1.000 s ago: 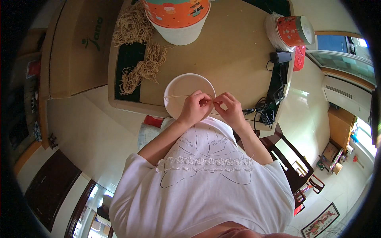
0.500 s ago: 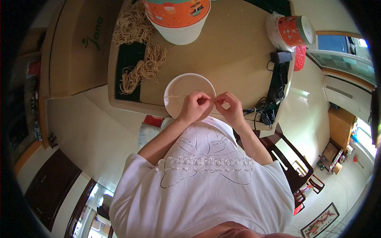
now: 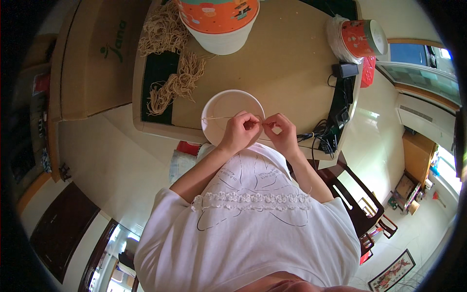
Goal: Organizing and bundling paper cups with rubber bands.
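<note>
Together, left hand (image 3: 239, 132) and right hand (image 3: 281, 131) pinched a thin tan fibre strand (image 3: 219, 118), lying crosswise, left to right, over a round white bowl (image 3: 228, 108) on the wooden counter (image 3: 287, 73).

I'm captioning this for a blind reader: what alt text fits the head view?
Both hands, left hand and right hand, pinch a thin tan strand over a white bowl at the edge of a wooden table. Bundles of tan fibre lie further left.

Matt wooden table (image 3: 287, 73); smooth white plastic bowl (image 3: 221, 104); rough fibrous twine bundles (image 3: 177, 82).
</note>
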Tool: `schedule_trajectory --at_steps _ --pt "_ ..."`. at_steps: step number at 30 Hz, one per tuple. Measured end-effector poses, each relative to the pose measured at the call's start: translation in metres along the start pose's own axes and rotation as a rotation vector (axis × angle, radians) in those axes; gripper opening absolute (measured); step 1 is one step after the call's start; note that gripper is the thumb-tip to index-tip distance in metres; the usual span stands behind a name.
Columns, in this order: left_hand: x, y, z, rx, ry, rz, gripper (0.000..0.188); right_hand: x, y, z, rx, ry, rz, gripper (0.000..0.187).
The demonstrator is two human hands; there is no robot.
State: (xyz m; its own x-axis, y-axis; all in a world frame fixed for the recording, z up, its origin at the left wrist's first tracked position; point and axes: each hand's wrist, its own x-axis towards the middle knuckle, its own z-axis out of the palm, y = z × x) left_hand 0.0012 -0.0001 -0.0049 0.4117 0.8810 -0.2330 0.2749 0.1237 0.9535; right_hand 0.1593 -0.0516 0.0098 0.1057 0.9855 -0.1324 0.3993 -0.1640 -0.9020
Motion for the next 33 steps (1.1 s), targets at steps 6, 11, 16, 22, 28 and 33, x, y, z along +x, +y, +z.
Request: schedule_trajectory --at_steps 6,11,16,22,28,33 --pt "-0.001 -0.003 -0.001 -0.036 0.013 -0.004 0.004 0.001 -0.012 -0.005 -0.018 0.003 0.024 0.013" --pt "-0.001 0.001 0.000 -0.012 0.013 0.011 0.005 0.002 -0.010 -0.004 -0.066 -0.034 -0.067 0.013" --pt "-0.002 0.000 0.000 -0.024 0.014 0.015 0.005 0.001 -0.007 -0.004 -0.080 -0.035 -0.056 0.013" --pt "-0.003 0.002 -0.004 -0.022 0.006 0.002 0.005 0.001 -0.015 -0.002 -0.148 -0.039 -0.033 0.020" --pt "-0.003 0.001 -0.003 -0.002 0.011 0.030 0.006 0.001 -0.012 0.000 -0.154 -0.029 -0.077 0.017" --pt "-0.003 0.004 -0.003 0.027 0.008 0.024 0.006 0.002 -0.011 -0.001 -0.133 -0.034 -0.074 0.015"
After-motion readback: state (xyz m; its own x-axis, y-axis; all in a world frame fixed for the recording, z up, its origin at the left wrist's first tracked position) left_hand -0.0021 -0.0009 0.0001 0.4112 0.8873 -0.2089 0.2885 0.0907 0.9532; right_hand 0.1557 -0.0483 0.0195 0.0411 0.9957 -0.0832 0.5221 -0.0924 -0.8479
